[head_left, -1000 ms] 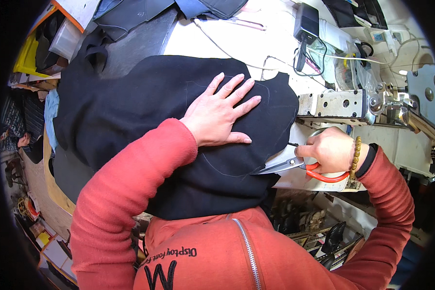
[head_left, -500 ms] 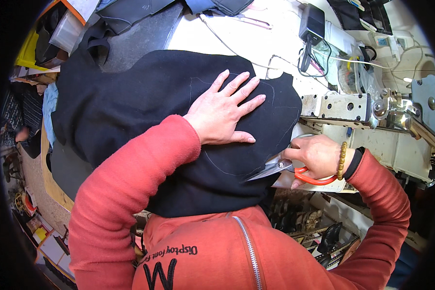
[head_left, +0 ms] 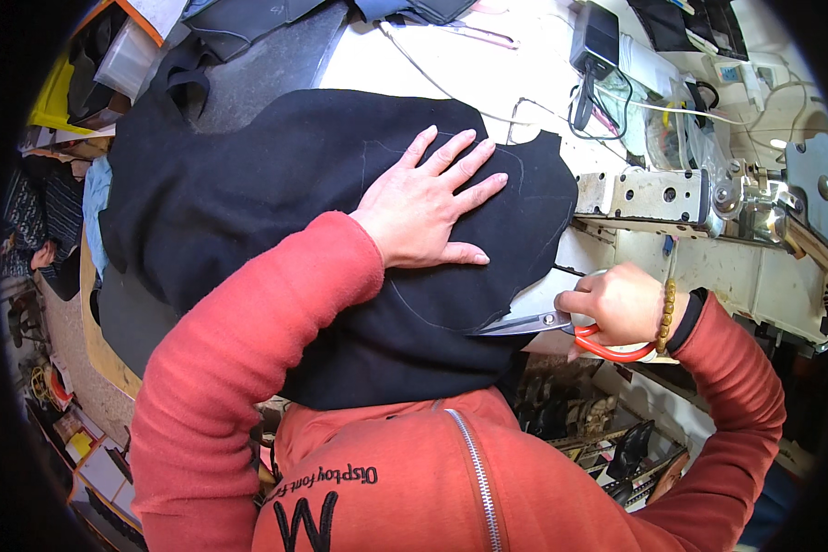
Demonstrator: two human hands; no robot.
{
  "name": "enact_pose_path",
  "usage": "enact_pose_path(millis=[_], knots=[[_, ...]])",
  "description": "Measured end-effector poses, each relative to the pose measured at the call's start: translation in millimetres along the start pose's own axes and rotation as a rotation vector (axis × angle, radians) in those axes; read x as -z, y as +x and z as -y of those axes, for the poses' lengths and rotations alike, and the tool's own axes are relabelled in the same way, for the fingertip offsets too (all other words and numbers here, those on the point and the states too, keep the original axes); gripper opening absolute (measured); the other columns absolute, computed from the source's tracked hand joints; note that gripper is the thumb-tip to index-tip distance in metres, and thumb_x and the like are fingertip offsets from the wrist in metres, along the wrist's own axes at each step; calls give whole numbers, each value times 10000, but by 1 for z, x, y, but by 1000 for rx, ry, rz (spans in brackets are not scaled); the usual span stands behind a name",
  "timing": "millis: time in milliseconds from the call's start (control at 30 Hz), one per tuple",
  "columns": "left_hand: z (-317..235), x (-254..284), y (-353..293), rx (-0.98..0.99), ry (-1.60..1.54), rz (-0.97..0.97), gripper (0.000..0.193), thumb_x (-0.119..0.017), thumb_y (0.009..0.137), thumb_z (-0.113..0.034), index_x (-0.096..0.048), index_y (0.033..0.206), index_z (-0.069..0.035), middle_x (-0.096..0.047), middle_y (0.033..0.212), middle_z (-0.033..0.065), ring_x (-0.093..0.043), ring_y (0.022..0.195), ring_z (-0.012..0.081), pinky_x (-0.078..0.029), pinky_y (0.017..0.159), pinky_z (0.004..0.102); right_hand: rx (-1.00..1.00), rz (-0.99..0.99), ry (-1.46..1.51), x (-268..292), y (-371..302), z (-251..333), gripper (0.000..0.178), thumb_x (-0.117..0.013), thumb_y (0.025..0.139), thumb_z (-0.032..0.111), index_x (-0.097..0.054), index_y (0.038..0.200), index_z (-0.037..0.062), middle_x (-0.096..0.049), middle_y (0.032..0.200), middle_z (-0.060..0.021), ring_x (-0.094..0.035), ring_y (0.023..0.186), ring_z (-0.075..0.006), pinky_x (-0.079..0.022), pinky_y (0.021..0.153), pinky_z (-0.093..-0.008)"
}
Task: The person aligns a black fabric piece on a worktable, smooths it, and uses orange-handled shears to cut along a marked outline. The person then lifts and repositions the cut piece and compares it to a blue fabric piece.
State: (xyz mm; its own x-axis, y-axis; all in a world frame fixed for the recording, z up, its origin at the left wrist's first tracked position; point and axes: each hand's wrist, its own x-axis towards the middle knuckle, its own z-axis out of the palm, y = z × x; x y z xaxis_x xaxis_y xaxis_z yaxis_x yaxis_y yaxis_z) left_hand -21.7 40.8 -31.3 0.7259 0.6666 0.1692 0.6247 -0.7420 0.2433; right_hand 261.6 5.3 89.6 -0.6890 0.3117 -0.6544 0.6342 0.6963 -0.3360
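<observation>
A large piece of black cloth [head_left: 239, 198] with thin pale outlines drawn on it lies across the table. My left hand [head_left: 425, 207] is spread flat on the cloth, fingers apart, inside the drawn outline. My right hand [head_left: 621, 304] grips a pair of scissors [head_left: 529, 324] with red handles. The blades look closed together and point left, at the cloth's cut edge near the lower curve of the outline. Part of the handles is hidden by my fingers, and the blade tips meet the dark cloth.
A metal sewing machine arm [head_left: 644, 198] stands close at the right. Beyond the cloth, a black power adapter [head_left: 595, 41] and cables lie on the white table [head_left: 414, 69]. A yellow bin [head_left: 55, 99] is at the far left. Another person's hand [head_left: 43, 256] shows at the left edge.
The scissors' blades have come together, and my right hand has shifted slightly right. The cloth edge beside the blades sits a little differently. My left hand stays nearly in place.
</observation>
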Motion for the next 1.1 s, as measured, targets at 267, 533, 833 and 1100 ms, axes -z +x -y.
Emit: enact_pose_path(millis=[267,533,833,1100], knots=[[-1,-2,0,13,28,15,918,-476,864,-781,-384,1553,-180,-291,1622,166,-220,1518,345,-139,1223,557,-113,-34,167,-35,-11,25,670,-686,808,661,-578,1127,82,-652,919,-131,-685,781,-355,-555,658,-427],[-1,-2,0,5,39,8,918,-459,869,-784,-380,1555,-180,-284,1625,168,-207,1523,346,-134,1224,556,-146,-183,212,-41,5,53,666,-682,800,679,-597,1075,78,-635,861,-135,-666,755,-360,-546,673,-441],[-1,-3,0,2,34,-6,905,-447,878,-779,-391,1549,-173,-290,1622,170,-214,1520,349,-147,1220,557,-143,-237,275,-53,-4,53,597,-718,800,627,-608,1016,81,-637,777,-131,-661,721,-368,-522,629,-446],[-1,-3,-1,9,44,1,910,-423,879,-795,-393,1548,-180,-288,1625,164,-207,1523,343,-140,1223,555,-176,-226,280,-64,-10,57,573,-716,817,605,-612,1018,79,-664,770,-144,-666,686,-375,-514,592,-445]])
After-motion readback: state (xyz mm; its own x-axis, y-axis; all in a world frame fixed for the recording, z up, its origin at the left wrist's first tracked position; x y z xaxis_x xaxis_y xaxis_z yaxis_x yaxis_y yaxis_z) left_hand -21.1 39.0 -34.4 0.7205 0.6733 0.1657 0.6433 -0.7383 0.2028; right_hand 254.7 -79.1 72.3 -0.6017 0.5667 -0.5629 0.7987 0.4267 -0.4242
